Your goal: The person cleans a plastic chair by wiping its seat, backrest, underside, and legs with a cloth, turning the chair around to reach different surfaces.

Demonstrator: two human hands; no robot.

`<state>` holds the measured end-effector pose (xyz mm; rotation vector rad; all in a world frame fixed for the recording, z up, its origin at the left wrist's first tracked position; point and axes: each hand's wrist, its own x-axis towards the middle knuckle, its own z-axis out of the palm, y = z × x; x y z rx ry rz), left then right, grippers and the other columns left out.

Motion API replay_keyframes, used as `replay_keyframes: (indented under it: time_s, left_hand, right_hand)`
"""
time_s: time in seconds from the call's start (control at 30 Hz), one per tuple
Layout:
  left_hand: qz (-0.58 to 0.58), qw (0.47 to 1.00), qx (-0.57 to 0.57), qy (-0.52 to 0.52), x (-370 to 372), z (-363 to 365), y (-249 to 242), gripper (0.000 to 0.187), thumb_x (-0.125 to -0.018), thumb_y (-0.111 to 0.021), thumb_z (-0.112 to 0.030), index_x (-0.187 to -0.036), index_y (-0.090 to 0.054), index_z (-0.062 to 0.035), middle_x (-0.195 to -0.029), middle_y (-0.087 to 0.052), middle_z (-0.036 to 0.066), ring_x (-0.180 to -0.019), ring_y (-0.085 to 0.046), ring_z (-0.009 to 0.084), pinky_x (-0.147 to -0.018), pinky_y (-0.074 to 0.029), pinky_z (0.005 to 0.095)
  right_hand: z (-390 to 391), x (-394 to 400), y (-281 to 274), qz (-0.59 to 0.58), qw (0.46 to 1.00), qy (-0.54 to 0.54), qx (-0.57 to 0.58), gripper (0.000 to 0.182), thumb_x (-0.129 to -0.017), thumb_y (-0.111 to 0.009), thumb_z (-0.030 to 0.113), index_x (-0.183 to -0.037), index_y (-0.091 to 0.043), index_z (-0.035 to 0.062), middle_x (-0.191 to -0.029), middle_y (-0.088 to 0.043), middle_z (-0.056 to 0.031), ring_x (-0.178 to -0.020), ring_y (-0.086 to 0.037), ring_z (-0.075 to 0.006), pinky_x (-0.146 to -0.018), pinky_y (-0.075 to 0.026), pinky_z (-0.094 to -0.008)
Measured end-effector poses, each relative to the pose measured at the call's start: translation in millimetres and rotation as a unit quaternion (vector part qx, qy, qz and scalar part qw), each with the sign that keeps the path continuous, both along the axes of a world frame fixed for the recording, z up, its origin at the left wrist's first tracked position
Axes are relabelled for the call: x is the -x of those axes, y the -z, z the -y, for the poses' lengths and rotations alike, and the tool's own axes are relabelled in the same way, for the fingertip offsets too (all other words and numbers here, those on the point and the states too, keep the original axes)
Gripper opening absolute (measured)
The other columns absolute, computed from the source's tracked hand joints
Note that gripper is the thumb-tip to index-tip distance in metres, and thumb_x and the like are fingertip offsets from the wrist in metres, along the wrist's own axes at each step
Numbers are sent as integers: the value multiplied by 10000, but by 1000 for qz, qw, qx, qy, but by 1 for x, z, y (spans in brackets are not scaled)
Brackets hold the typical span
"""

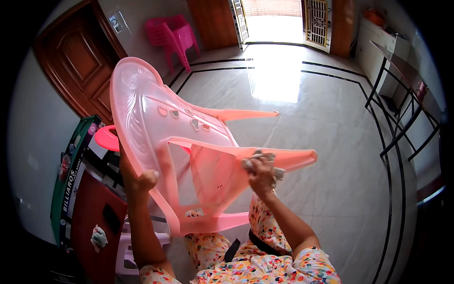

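A pink plastic chair [137,113] is held tilted in front of my body, its legs pointing to the right. My left hand [144,180] is closed round the edge of its backrest. With my right hand [262,173] I grip a crumpled grey cloth [279,174], pressed against the upper part of a chair leg. Part of the right hand is blurred, and the cloth covers some fingers.
On the left, a dark red table [94,203] bears a phone [111,217] and another cloth [99,238], beside a billiards box [71,184]. A white stool [125,253] stands near my legs. Stacked pink chairs [175,38] and a metal-framed table [402,71] stand farther off.
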<state>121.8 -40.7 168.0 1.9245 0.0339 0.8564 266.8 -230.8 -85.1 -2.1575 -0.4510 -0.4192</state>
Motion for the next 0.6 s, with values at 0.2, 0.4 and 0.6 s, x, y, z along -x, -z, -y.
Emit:
replay_keyframes:
  time_s: [0.2,0.4,0.6]
  left_hand:
    - [-19,999,23,-26,6,6,-7,882,-472,-520,-170,-1292,-284,49,-1127,-458,108,-1011,-476,192,-882,-393,290]
    - [-24,999,39,-24,7,3,-8,861,-473,-513,-155,-1282,-297,45,-1104,-469,100,-989,-485,180,-865,-406,284]
    - [-12,998,54,-23,4,9,-5,826,-471,-539,-180,-1242,-352,51,-1053,-505,98,-926,-530,184,-827,-437,294]
  right_hand:
    - [-28,20,-32,138,978,-157,18,285,-651,-676,170,-926,-603,157,-983,-530,-75,-888,-519,-288,-713,-421,-406]
    - [15,-19,-3,104,991,-81,33,298,-678,-667,196,-960,-591,134,-1026,-544,-87,-942,-527,-289,-743,-436,-420]
    - [112,-88,84,66,990,97,80,333,-728,-633,222,-1035,-569,108,-1044,-559,-94,-996,-504,-309,-795,-437,-442]
